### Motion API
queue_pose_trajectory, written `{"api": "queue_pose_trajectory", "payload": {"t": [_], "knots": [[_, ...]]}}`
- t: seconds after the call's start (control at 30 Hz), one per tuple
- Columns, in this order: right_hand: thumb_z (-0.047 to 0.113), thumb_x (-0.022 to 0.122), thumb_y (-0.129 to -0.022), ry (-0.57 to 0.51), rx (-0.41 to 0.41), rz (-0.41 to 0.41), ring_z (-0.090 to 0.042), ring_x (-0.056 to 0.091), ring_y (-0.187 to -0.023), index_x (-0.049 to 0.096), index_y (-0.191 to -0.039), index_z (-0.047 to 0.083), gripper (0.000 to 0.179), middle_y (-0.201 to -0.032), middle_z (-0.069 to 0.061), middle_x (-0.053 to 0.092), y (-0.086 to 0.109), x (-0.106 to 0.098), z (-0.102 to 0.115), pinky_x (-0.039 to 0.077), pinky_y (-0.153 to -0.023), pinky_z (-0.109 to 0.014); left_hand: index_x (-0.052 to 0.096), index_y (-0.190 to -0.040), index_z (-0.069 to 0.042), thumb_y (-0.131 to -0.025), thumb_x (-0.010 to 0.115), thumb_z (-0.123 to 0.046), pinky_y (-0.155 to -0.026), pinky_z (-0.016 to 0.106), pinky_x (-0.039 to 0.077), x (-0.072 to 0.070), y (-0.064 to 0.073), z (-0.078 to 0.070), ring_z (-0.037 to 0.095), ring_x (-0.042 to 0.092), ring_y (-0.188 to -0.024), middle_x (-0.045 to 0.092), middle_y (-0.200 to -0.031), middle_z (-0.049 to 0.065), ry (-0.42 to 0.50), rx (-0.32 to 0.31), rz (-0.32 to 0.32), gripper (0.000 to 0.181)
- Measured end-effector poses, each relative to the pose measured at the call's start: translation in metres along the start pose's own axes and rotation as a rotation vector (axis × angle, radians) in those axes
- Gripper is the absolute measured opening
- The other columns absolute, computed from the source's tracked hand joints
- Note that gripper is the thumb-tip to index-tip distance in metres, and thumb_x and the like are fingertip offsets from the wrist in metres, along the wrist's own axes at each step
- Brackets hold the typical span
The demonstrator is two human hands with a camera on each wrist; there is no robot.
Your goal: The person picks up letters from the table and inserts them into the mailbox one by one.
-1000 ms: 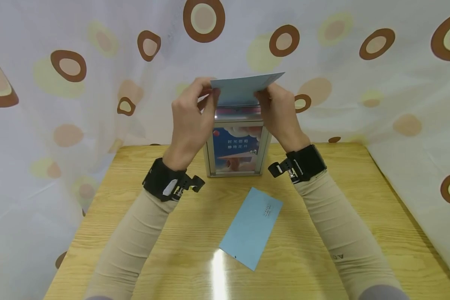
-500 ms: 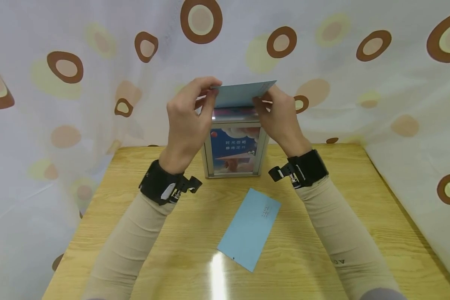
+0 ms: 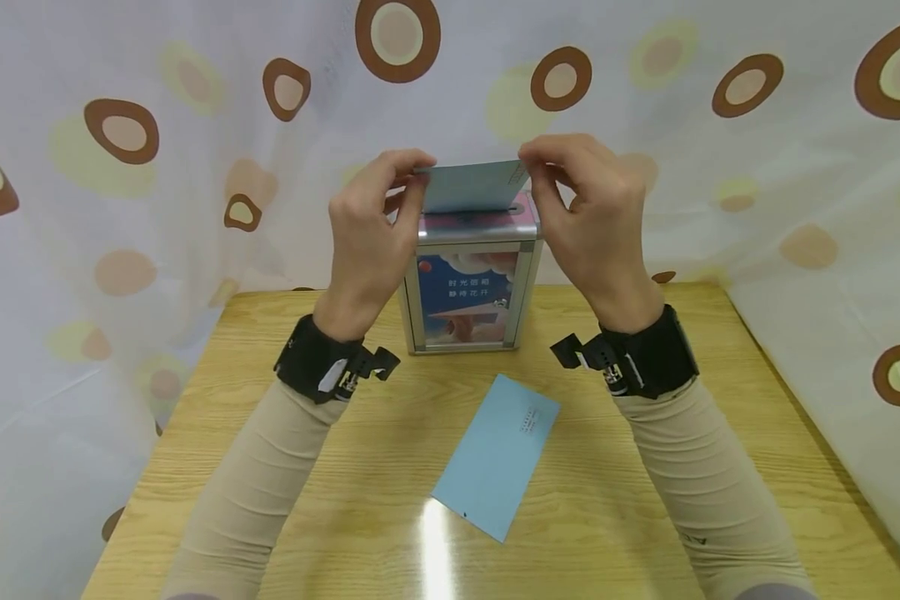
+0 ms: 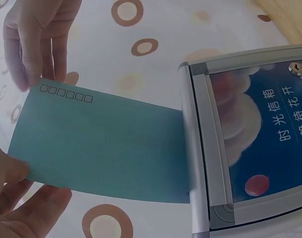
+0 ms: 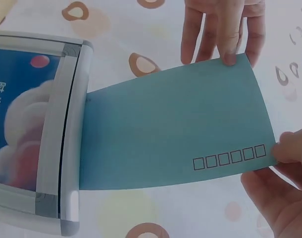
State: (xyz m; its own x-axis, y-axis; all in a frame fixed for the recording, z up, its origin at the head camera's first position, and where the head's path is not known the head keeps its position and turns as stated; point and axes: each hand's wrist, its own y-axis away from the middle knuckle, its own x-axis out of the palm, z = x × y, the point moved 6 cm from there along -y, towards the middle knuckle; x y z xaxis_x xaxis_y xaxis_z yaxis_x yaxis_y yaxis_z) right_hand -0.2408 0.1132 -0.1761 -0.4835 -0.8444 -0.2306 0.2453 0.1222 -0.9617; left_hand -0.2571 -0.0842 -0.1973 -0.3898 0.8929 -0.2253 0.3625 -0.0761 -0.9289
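Note:
A pale blue envelope [image 3: 468, 187] stands upright over the top slot of a metal-framed letter box [image 3: 465, 296], its lower edge at the slot. My left hand [image 3: 375, 225] pinches its upper left corner between thumb and fingers. At the upper right corner, my right hand [image 3: 596, 217] pinches it the same way. In the left wrist view the envelope [image 4: 106, 144] shows a row of small printed squares, and its far end is hidden behind the box's rim. Both hands also appear in the right wrist view, at the envelope's outer end.
A second blue envelope [image 3: 495, 458] lies flat on the wooden table [image 3: 330, 517] in front of the box. A keyhole lock [image 4: 296, 68] sits on the box's front door. Behind and beside the table hangs a white cloth [image 3: 465, 50] with brown and yellow spots.
The right hand has shifted from the envelope's lower right side up to its upper right corner, baring the slot's right end. The left hand keeps its hold; the envelope sits slightly lower than at first.

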Motion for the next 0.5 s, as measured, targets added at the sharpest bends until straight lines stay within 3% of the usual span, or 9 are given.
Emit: {"api": "queue_pose_trajectory", "payload": {"t": [0.23, 0.5], "knots": [[0.001, 0.060, -0.094, 0.068, -0.016, 0.000, -0.021, 0.065, -0.083, 0.073, -0.097, -0.003, 0.014, -0.091, -0.016, 0.071, 0.000, 0.000, 0.001, 0.055, -0.076, -0.034, 0.068, -0.110, -0.001, -0.097, 0.058, -0.005, -0.077, 0.030, 0.059, -0.002, -0.002, -0.002, 0.018, 0.066, -0.092, 0.071, -0.102, 0.013, -0.023, 0.038, -0.028, 0.017], [0.000, 0.060, -0.093, 0.088, -0.016, 0.028, -0.023, 0.064, -0.081, 0.073, -0.096, -0.003, 0.013, -0.091, -0.017, 0.070, 0.006, 0.006, -0.010, 0.054, -0.073, -0.038, 0.073, -0.106, -0.002, -0.098, 0.057, -0.008, -0.071, 0.030, 0.057, 0.002, 0.000, 0.004, 0.018, 0.061, -0.085, 0.065, -0.098, 0.015, -0.103, 0.008, -0.006, 0.019]]}}
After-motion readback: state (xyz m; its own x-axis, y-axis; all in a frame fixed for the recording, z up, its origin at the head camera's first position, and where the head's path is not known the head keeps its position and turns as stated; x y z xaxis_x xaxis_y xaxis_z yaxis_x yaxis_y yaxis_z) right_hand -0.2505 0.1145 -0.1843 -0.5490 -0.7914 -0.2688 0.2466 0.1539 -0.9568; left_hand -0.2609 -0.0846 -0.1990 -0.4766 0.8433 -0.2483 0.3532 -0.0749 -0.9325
